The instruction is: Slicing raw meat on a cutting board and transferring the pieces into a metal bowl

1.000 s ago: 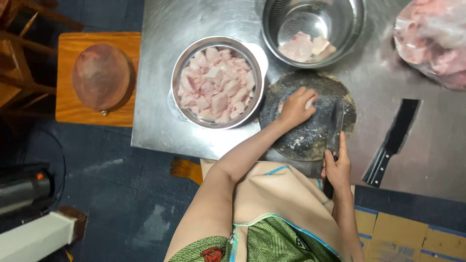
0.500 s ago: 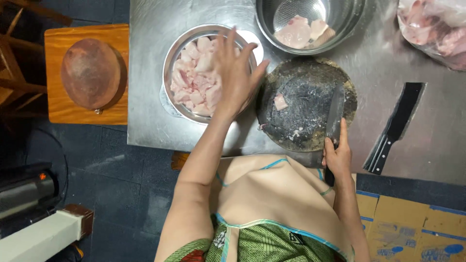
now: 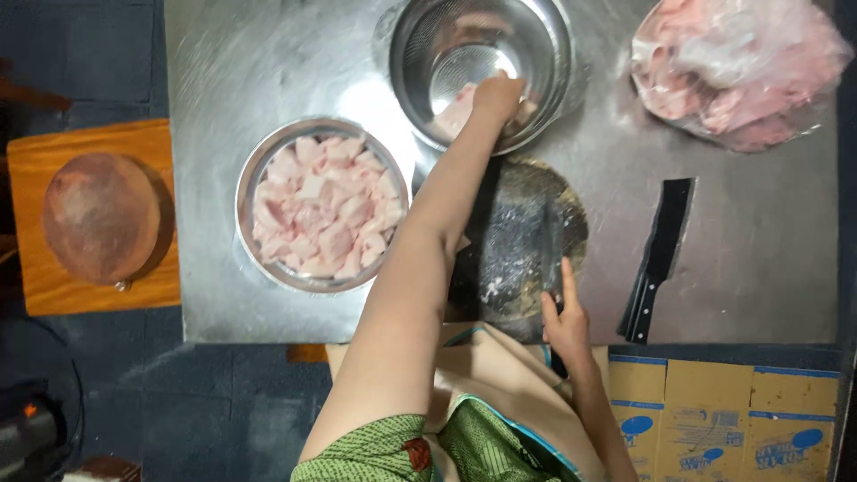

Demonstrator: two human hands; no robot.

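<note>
Steel table setup: left hand down in the colander, fingers closed on meat; right hand grips a cleaver handle at the chopping block.

The left arm stretches far forward, bare from a green patterned sleeve at the shoulder, elbow nearly straight. The left hand is bent down at the wrist, fingers curled together and tucked under, their tips hidden. The right forearm stays close to the body, short in view. The right hand lies low, index finger pointing forward, other fingers folded.
</note>
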